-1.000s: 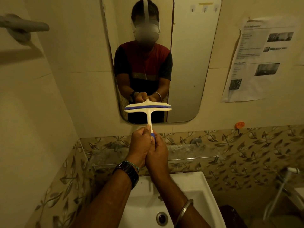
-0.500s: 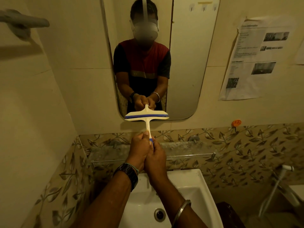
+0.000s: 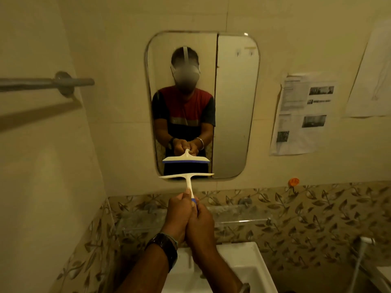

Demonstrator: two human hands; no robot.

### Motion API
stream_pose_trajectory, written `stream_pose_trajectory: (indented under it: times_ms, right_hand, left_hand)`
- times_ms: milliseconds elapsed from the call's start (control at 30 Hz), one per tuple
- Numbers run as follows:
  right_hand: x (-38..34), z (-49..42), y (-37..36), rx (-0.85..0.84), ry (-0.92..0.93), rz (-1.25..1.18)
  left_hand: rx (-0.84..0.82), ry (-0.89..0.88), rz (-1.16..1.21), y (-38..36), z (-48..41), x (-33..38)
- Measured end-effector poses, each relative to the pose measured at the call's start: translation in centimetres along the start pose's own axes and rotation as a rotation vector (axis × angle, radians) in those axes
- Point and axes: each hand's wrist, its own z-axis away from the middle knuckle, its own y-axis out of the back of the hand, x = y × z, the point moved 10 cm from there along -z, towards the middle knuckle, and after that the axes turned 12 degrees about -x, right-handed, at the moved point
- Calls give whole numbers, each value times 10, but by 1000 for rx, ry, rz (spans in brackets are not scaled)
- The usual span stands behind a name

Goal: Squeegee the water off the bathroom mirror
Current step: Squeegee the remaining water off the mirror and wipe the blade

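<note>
Holds a cream-white, T-shaped squeegee (image 3: 187, 176), blue at the handle end, with its head level in front of the lower edge of the bathroom mirror (image 3: 232, 102), left of the middle. Wraps the left grip (image 3: 176, 214) fully round the handle, thumb laid up the stem. Curls the right grip (image 3: 201, 224) round the handle just below, touching the left, above the white sink (image 3: 249, 269).

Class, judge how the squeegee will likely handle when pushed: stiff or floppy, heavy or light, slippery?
Probably light: the squeegee looks like thin pale plastic with a slim handle. Likely stiff: its crossbar runs straight though held only at the handle's end. Possibly slippery when wet, since left hand and right hand both wrap it.
</note>
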Motion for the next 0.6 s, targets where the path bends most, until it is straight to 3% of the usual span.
stream_pose_trajectory:
  times_ms: [600]
  right_hand:
    - [-155,10,14,26,328,-1]
  left_hand:
    - [-84,-349,-7,-16,55,169]
